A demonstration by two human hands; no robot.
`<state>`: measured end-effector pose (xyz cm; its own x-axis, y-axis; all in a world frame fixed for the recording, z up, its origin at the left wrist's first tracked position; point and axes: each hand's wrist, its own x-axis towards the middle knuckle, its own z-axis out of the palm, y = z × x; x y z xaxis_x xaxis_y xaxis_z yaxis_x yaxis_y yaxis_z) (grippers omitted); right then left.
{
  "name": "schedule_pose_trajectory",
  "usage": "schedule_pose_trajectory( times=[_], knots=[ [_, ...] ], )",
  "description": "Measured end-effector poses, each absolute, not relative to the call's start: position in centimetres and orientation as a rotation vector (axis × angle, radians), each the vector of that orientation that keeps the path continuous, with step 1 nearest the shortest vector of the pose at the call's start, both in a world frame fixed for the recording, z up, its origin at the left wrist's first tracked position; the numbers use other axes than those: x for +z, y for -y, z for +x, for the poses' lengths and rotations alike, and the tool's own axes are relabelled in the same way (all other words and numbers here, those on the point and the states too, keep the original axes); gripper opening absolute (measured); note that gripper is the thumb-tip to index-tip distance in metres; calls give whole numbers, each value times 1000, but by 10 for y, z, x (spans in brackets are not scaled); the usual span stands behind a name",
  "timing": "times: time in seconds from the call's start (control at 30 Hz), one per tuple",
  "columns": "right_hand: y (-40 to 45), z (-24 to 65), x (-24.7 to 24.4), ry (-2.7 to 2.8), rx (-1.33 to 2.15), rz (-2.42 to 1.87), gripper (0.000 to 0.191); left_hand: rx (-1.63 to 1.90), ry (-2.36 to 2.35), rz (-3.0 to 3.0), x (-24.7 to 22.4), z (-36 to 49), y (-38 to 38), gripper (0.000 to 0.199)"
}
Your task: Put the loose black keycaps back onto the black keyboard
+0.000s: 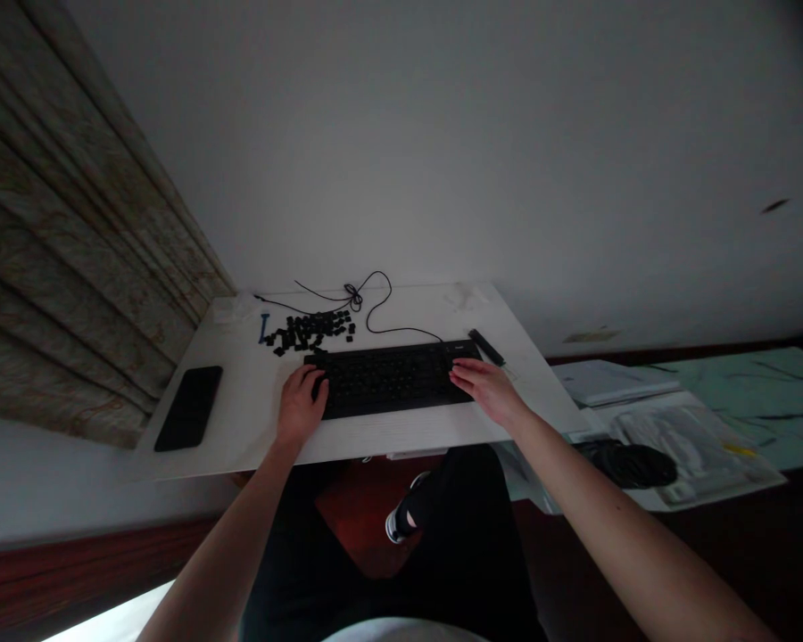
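A black keyboard point(388, 379) lies on the white table, and most of its middle looks dark, so single keys are hard to tell apart. My left hand point(302, 401) is closed round the keyboard's left end, thumb over the edge. At the right end, my right hand point(485, 385) has its fingers drawn together over the keys; what is between the fingertips is too small to make out. Behind the keyboard's left half lies a loose heap of black keycaps point(311, 330). A small blue tool point(263, 328) rests left of the heap.
A black phone point(188, 408) lies at the table's left. The keyboard's cable point(380, 332) runs back to a tied bundle. A dark bar-shaped piece point(486, 348) sits behind my right hand. Clear plastic point(237, 308) lies in the back left corner. Papers and bags point(682, 437) are at the right.
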<state>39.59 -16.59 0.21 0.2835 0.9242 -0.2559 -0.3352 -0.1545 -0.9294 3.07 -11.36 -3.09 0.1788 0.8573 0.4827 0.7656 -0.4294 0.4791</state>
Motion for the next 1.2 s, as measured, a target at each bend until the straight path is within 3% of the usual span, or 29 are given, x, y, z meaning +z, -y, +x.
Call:
schedule_pose_trajectory(
  times=[0.23,0.47,0.8,1.2],
  knots=[
    [154,385,7,819,1255,-1342,34,1097,-1603,2297,-32,30,113,25],
    [118,361,23,1084,1212,-1484,16,1105,-1604,2243,-29,31,114,26],
    [63,311,35,1687,1199,-1714,11,1191,-1663,2024,-27,26,109,31],
    [56,309,23,1699,1212,-1773,12,1195,-1639,1948,-27,24,105,28]
  ],
)
